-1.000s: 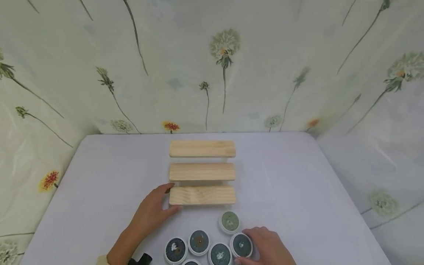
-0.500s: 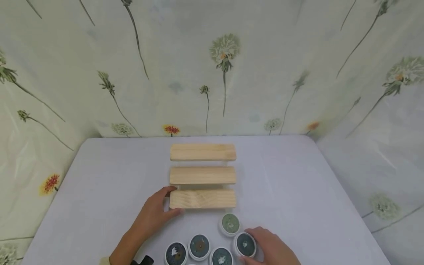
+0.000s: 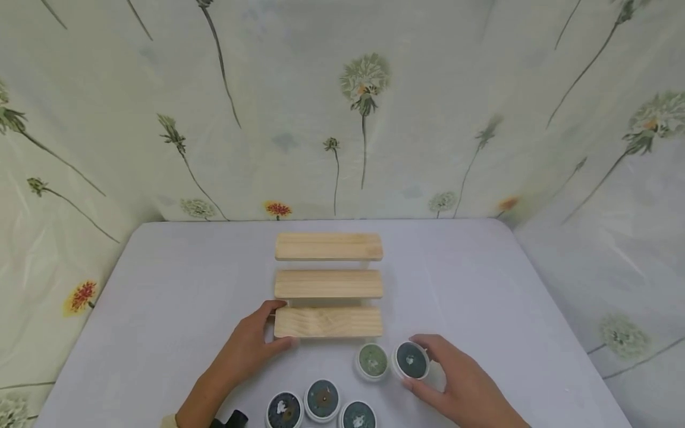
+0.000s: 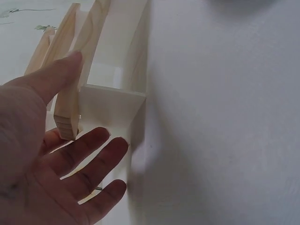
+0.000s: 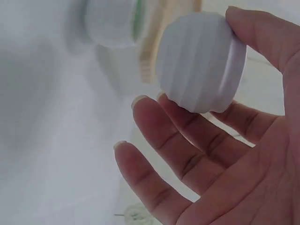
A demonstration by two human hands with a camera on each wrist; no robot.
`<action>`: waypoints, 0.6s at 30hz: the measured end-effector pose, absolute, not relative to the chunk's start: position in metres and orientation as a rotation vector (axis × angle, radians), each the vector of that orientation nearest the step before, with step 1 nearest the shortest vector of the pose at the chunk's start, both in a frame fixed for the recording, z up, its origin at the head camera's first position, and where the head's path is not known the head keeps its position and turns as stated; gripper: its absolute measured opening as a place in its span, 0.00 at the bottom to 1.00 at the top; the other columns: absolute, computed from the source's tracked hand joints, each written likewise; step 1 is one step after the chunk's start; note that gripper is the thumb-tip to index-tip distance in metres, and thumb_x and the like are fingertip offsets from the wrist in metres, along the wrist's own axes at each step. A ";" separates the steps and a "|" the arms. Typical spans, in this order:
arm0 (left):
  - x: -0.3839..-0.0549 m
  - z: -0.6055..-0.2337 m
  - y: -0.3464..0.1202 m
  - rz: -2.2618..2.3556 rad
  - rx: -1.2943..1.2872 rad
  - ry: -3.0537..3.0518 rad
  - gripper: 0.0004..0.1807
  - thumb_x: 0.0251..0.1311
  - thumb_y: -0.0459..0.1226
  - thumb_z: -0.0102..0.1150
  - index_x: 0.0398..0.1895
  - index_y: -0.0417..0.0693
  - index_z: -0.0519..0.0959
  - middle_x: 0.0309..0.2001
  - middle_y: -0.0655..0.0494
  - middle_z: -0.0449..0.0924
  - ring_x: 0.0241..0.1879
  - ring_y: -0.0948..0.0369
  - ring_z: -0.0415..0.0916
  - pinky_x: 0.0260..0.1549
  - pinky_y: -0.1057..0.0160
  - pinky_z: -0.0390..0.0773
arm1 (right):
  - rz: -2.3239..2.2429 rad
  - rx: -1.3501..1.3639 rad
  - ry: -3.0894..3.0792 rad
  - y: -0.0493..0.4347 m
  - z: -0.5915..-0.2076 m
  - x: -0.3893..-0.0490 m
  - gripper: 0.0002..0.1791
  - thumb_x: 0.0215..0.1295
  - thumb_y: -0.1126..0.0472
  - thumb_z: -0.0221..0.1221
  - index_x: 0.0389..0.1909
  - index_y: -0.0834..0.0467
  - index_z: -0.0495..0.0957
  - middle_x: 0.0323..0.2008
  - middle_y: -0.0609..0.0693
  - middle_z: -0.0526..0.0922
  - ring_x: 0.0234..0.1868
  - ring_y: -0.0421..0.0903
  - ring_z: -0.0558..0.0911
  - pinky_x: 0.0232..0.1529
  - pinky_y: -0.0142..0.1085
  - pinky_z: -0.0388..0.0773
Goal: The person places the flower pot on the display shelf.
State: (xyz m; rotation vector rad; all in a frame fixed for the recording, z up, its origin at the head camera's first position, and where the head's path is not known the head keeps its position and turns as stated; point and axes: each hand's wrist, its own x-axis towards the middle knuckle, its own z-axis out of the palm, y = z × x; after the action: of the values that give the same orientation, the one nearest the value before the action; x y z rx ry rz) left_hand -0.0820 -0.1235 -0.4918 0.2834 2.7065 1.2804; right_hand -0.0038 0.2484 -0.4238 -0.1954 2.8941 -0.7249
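Showing right-wrist only: held jar's ribs point(image 5: 194, 63)

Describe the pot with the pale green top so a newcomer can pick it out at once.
On the white table, find the three wooden planks lined up one behind another. Just in front of the nearest plank, at its right end, stands a white pot. Its top alone is pale green; the other pots, including the one in the right hand, have darker tops.
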 end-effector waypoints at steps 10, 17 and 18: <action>-0.082 -0.496 -0.123 1.280 0.236 2.719 0.43 0.55 0.54 0.79 0.70 0.49 0.73 0.61 0.49 0.80 0.62 0.51 0.77 0.61 0.43 0.73 | -0.896 -0.531 2.983 0.252 -0.400 -0.037 0.34 0.64 0.42 0.72 0.68 0.44 0.74 0.54 0.32 0.79 0.47 0.33 0.80 0.48 0.39 0.83; -0.081 -0.500 -0.119 1.280 0.208 2.717 0.42 0.57 0.54 0.77 0.72 0.49 0.71 0.62 0.49 0.80 0.63 0.49 0.77 0.61 0.42 0.73 | -0.996 -0.516 2.972 0.248 -0.390 -0.064 0.35 0.65 0.43 0.72 0.67 0.52 0.72 0.56 0.43 0.82 0.50 0.40 0.84 0.52 0.45 0.83; -0.080 -0.500 -0.118 1.283 0.210 2.713 0.42 0.58 0.54 0.76 0.72 0.48 0.71 0.62 0.49 0.81 0.62 0.49 0.77 0.61 0.42 0.73 | -1.028 -0.536 2.978 0.248 -0.389 -0.069 0.34 0.64 0.46 0.73 0.66 0.53 0.73 0.55 0.43 0.83 0.50 0.41 0.84 0.52 0.45 0.83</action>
State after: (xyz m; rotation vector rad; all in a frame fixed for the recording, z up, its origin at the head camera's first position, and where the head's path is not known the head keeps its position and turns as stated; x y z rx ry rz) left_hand -0.0804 -0.1180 -0.5002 0.2096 2.7135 1.2833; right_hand -0.0693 0.2476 -0.3893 -0.5361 2.9784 -1.0276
